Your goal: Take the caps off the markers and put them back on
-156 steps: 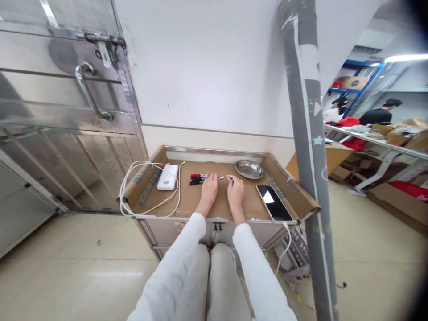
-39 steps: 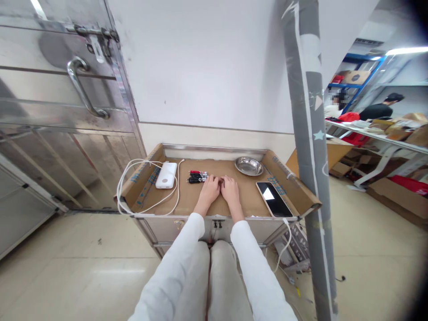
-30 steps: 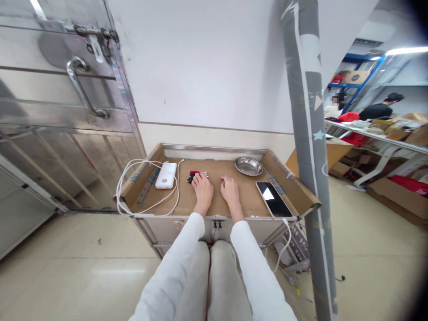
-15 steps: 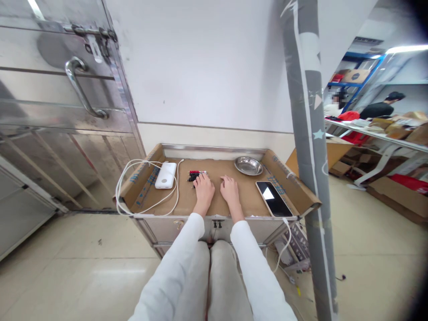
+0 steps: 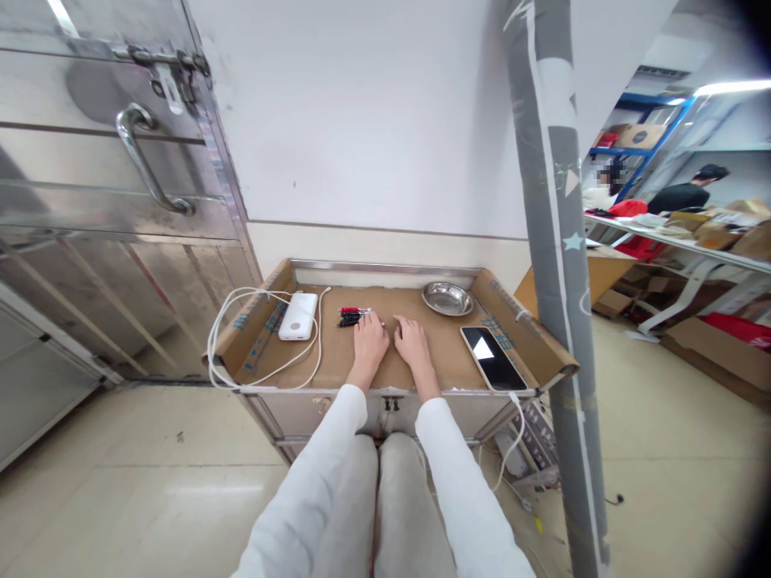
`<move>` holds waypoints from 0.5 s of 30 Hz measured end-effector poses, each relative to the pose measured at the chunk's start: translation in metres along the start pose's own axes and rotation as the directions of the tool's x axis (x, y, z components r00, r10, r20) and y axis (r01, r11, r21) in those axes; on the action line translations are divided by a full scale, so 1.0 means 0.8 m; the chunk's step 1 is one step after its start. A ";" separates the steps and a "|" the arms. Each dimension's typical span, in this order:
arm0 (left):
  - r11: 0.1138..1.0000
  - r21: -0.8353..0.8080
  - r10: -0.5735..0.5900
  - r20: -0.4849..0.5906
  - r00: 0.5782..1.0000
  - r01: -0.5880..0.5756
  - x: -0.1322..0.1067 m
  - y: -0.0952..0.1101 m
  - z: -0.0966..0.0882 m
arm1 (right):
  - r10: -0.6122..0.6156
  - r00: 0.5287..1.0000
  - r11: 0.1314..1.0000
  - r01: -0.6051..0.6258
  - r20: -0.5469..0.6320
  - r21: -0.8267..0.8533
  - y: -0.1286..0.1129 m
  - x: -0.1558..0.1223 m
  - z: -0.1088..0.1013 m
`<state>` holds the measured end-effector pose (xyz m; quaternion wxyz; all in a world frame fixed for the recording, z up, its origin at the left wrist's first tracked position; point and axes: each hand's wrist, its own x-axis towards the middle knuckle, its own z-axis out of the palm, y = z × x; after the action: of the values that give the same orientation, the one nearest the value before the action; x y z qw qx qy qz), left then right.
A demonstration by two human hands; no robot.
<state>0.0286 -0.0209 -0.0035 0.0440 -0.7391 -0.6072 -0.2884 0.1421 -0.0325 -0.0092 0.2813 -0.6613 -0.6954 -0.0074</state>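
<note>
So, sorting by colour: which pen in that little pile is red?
The farthest pen, at the pile's wall-side edge; the pens nearer the left hand look black.

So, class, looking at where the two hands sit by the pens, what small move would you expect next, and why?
Probably the left hand lifts the pen at its fingertips away from the pens. Its fingers sit right at the near end of that little cluster, while the right hand rests beside it on the cardboard, seemingly holding nothing. Whether the left hand already grips a pen is too small to tell.
</note>
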 end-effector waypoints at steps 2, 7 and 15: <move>0.999 -0.034 0.029 0.013 0.999 -0.028 0.001 -0.002 0.003 | -0.018 1.000 1.000 0.018 0.010 -0.001 0.000 0.000 0.001; 0.997 -0.048 0.068 0.030 0.997 -0.066 0.003 -0.005 0.008 | -0.037 0.999 0.999 0.037 0.015 0.027 0.004 0.002 0.004; 0.981 -0.120 0.160 0.069 0.985 -0.151 0.006 -0.003 0.007 | -0.052 0.999 0.997 0.051 0.014 0.057 0.001 0.003 -0.001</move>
<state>0.0287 -0.0137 -0.0065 0.0004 -0.7963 -0.5312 -0.2893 0.1436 -0.0308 -0.0080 0.2940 -0.6350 -0.7143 0.0100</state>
